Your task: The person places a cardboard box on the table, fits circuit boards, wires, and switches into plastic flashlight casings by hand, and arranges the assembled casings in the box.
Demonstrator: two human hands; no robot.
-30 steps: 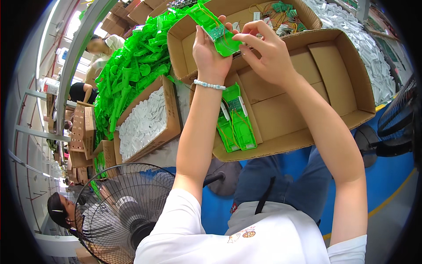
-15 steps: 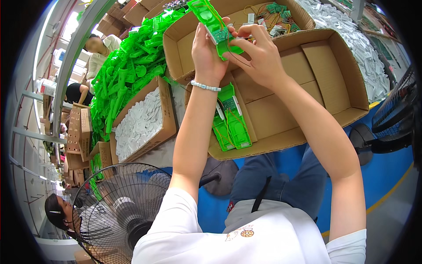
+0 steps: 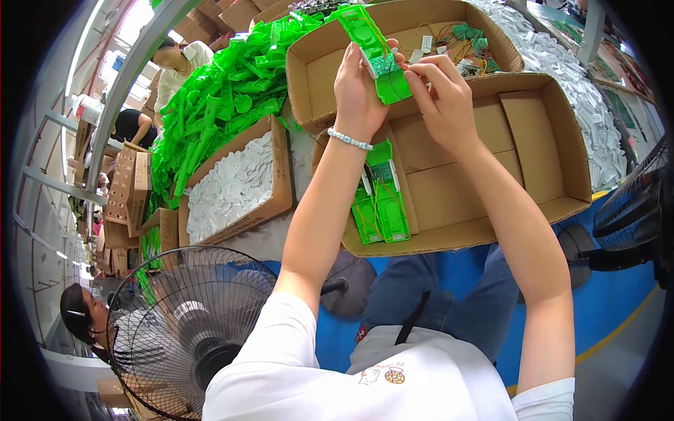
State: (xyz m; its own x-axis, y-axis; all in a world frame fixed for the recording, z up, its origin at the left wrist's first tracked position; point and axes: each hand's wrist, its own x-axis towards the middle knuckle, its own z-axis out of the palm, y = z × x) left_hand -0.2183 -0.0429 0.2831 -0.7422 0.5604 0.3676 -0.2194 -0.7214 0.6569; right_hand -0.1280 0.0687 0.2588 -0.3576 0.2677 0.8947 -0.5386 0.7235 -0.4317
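My left hand (image 3: 357,95) holds a long green plastic housing (image 3: 361,29) from beneath, tilted over the far cardboard box. A small green circuit board (image 3: 383,65) sits in the housing, with yellow and red wires running along it. My right hand (image 3: 447,102) is closed in a pinch at the board's right edge, on what looks like a thin wire; its fingertips partly hide it. Below my hands, two green housings (image 3: 380,210) with boards and wires lie side by side at the left end of the near cardboard box (image 3: 460,158).
The far cardboard box (image 3: 309,88) holds wired circuit boards (image 3: 469,48). Green plastic parts (image 3: 210,98) pile at left, beside a box of white pieces (image 3: 235,184); more white parts (image 3: 562,77) heap at right. A fan (image 3: 186,337) stands lower left. Other people are at left.
My right thumb has come off the housing's lower end, and the fingers have closed together by the board's edge. The left hand keeps its hold. The whole view has shifted slightly.
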